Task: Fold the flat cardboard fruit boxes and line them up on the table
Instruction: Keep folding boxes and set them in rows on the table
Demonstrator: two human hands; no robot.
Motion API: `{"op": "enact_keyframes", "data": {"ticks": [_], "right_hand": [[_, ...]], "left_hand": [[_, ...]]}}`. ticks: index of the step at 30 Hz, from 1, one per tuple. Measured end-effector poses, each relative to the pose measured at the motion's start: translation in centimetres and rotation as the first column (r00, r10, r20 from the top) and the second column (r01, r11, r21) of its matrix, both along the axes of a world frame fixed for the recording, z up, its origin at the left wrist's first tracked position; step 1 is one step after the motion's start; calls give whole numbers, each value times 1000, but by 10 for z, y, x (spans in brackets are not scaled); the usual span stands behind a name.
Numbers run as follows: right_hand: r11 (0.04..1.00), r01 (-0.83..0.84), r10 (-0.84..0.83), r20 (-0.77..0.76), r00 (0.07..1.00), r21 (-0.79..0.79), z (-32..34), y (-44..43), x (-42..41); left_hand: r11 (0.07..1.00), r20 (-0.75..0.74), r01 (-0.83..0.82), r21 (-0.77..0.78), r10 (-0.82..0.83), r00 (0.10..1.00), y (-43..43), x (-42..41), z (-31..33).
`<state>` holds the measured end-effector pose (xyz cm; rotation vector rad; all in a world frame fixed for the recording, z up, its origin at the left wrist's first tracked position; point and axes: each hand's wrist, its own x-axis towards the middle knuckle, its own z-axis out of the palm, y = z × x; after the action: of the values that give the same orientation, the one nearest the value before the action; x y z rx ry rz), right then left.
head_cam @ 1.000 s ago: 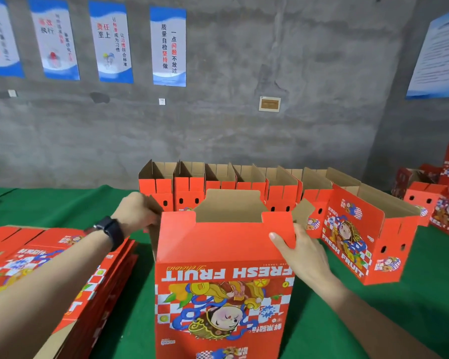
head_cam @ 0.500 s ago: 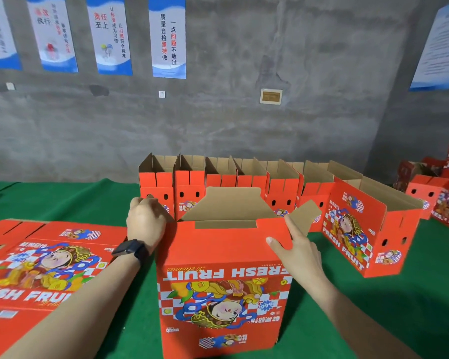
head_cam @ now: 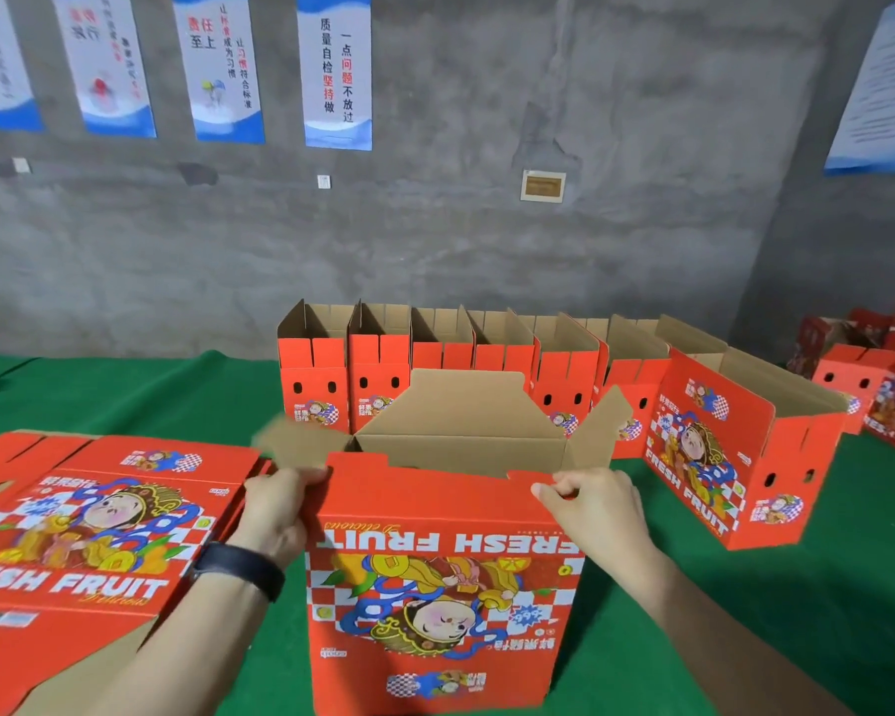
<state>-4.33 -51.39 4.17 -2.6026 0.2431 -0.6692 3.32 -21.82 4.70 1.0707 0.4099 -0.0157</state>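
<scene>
A red "FRESH FRUIT" cardboard box (head_cam: 443, 586) stands upside down in front of me, print inverted, brown flaps spread open at its top. My left hand (head_cam: 275, 514), with a black watch at the wrist, grips the near panel's top left corner. At the top right corner, my right hand (head_cam: 595, 509) pinches the same panel's edge. A stack of flat boxes (head_cam: 84, 534) lies to the left. Behind stands a row of several folded boxes (head_cam: 435, 364), open tops up.
The table wears a green cloth (head_cam: 822, 586). One folded box (head_cam: 734, 447) stands angled at the right end of the row. More red boxes (head_cam: 879, 385) sit at the far right. A grey concrete wall with posters rises behind the table.
Both hands came from the box's side flaps to the top corners of its near panel. The side flaps now spread outward. My view has tilted down and shows more of the flat stack.
</scene>
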Motion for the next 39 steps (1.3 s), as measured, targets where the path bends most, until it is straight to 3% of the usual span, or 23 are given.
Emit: {"op": "enact_keyframes", "data": {"ticks": [3, 5, 7, 9, 12, 15, 18, 21, 25, 29, 32, 35, 39], "right_hand": [[999, -18, 15, 62, 998, 38, 0, 5, -2], [999, -25, 22, 91, 996, 34, 0, 8, -4], [999, -33, 35, 75, 997, -36, -2, 9, -6], [994, -41, 46, 50, 998, -105, -2, 11, -8], [984, -92, 98, 31, 995, -152, 3, 12, -9], [958, -74, 54, -79, 995, -277, 7, 9, -6], [865, -39, -11, -97, 995, -500, 18, 6, -4], [749, -149, 70, -147, 987, -645, 34, 13, 8], [795, -310, 156, -319, 935, -521, 42, 21, 25], [794, -369, 310, -201, 929, -483, 31, 22, 25], [772, -389, 357, -163, 920, -503, 24, 19, 22], [767, -426, 461, -50, 886, -479, 18, 14, 17], [763, -506, 579, 77, 812, -403, 14, 14, 12]], "left_hand": [[993, 116, -33, 110, 21, 993, 0, 1, 16], [946, 235, -45, 322, -34, 971, -3, -5, 21], [811, 359, -128, 571, -107, 927, -4, -13, 16], [689, 417, -180, 702, -192, 889, -3, -19, 9], [609, 392, -141, 781, -302, 869, -1, -19, 9], [395, 385, -220, 892, -407, 829, 0, -19, 9], [256, 390, -302, 918, -457, 799, 0, -18, 7], [190, 308, -244, 951, -550, 776, 3, -12, 8], [4, 29, -35, 999, -665, 746, 7, -8, 18], [-219, 7, -169, 961, -590, 807, -2, 10, 33], [-343, -108, -131, 930, -596, 796, -19, 19, 32], [-346, -127, -139, 928, -644, 755, -29, 28, 29], [-175, -85, -63, 982, -722, 687, -28, 36, 32]]}}
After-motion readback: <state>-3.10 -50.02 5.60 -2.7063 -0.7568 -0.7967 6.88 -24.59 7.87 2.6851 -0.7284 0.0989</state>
